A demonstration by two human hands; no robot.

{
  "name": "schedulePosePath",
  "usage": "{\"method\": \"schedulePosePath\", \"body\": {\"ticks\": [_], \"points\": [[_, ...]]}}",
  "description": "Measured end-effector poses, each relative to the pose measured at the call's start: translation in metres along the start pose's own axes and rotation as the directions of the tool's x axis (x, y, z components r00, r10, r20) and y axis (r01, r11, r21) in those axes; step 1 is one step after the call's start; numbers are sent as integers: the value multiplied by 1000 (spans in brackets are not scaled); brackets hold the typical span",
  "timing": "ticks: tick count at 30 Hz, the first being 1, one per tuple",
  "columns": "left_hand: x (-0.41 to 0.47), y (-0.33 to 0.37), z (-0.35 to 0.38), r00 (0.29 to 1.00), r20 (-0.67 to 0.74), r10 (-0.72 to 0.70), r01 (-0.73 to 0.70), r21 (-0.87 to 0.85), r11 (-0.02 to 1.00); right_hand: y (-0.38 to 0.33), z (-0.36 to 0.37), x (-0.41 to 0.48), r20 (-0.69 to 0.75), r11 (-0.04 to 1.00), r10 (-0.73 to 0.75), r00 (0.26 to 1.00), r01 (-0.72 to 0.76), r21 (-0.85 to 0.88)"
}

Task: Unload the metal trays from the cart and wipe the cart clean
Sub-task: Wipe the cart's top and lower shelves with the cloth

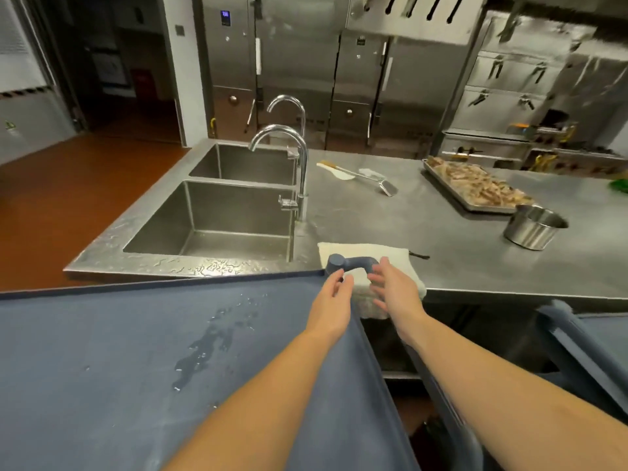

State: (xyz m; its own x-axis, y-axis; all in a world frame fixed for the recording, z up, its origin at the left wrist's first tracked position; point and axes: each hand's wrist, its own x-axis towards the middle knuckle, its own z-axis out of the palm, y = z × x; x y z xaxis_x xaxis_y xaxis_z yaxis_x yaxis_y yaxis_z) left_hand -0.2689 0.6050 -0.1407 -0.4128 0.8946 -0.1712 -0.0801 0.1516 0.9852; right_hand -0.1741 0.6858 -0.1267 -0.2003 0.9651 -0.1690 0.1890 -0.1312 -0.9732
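Note:
The blue-grey cart (102, 351) fills the lower left, its top shelf bare except for a streak of water drops (207, 348). A white cloth (367, 256) lies on the steel counter's front edge, just behind the cart's handle corner (350, 261). My left hand (331, 294) hovers at that corner with fingers apart. My right hand (394, 287) is spread open over the cloth's near edge, holding nothing. A metal tray (441, 180) of cooked food sits on the counter at the back right.
A double steel sink (210, 215) with two tall taps (299, 164) lies left of the counter. A metal spatula (360, 176) and a small steel pot (531, 226) rest on the counter. Steel ovens line the back wall. A second cart part (577, 341) is at right.

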Motion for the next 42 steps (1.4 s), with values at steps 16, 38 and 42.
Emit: {"method": "schedulePosePath", "body": {"ticks": [16, 38, 42], "points": [[90, -28, 121, 979, -203, -13, 80, 325, 943, 55, -129, 193, 62, 886, -75, 995, 95, -454], [104, -34, 71, 945, -315, 87, 159, 675, 721, 127, -47, 281, 554, -117, -113, 825, 542, -832], [102, -35, 49, 937, -340, 83, 179, 670, 721, 123, -50, 280, 590, -161, -77, 803, 574, -803]]}}
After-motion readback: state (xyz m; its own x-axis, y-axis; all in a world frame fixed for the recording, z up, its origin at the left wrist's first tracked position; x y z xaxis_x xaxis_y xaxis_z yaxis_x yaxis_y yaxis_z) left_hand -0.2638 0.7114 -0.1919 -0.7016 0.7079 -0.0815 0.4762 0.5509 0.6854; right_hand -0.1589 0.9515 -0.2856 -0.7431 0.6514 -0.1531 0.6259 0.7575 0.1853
